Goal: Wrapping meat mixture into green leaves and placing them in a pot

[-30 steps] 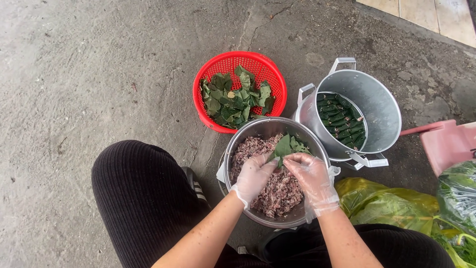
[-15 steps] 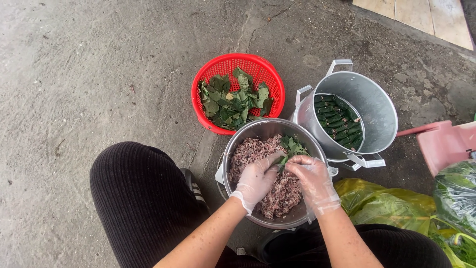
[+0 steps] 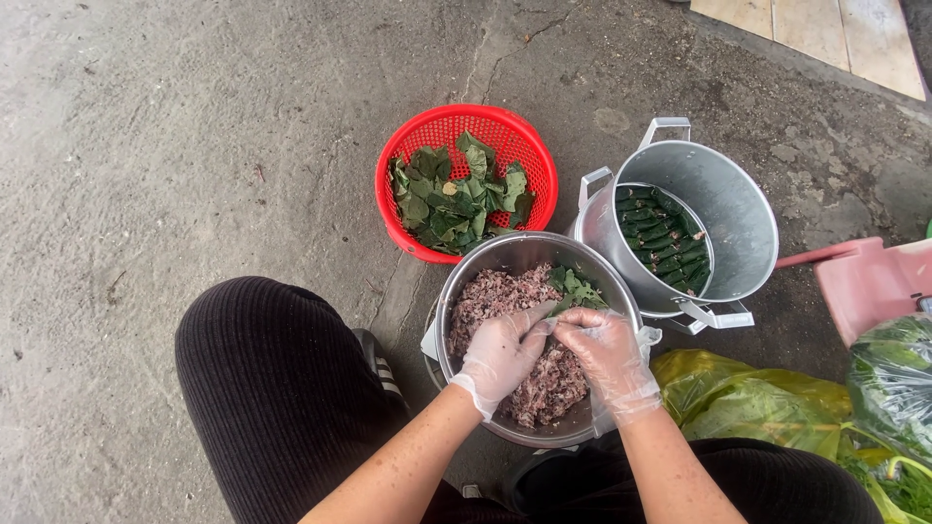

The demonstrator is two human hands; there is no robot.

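Observation:
Both my hands wear thin clear gloves and meet over a steel bowl [image 3: 466,272] of pinkish minced filling [image 3: 490,291]. My left hand [image 3: 500,351] and my right hand [image 3: 604,359] pinch a green leaf [image 3: 555,312] between their fingertips; the leaf is mostly hidden by the fingers. A few loose green leaves [image 3: 575,284] lie on the filling at the bowl's far right side.
A red plastic basket [image 3: 427,131] of green leaves stands behind the bowl. To the right a metal pot [image 3: 743,209] holds rows of rolled leaf parcels [image 3: 665,238]. Yellow and clear bags of greens [image 3: 767,403] lie at the right, by a pink stool [image 3: 869,281]. My black-clad knee [image 3: 282,378] is at the left.
The leaf stood up open between my fingers a second ago; now both hands have lowered toward the filling and closed around it, so little of it shows.

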